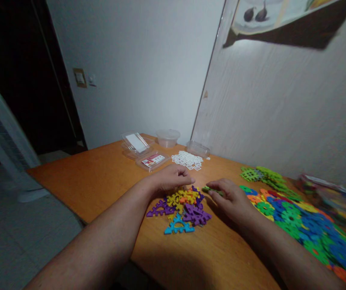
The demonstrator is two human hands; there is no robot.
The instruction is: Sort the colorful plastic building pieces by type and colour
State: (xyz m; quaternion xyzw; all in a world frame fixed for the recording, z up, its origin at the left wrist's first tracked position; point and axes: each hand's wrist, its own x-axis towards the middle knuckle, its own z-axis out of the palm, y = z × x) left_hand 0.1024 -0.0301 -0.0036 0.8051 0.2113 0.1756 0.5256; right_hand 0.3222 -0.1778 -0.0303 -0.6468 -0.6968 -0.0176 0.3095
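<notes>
Green plastic piece (205, 189), pinched in the right hand (229, 197), is probably light and stiff, best held by its edges; whether the left hand (171, 177) holds anything, one cannot tell.

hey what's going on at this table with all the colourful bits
A person's right hand holds a green piece. The left hand is at a small pile of purple, yellow and blue toothed pieces; whether it grips anything is unclear. A larger multicoloured heap lies to the right, white pieces farther back.
</notes>
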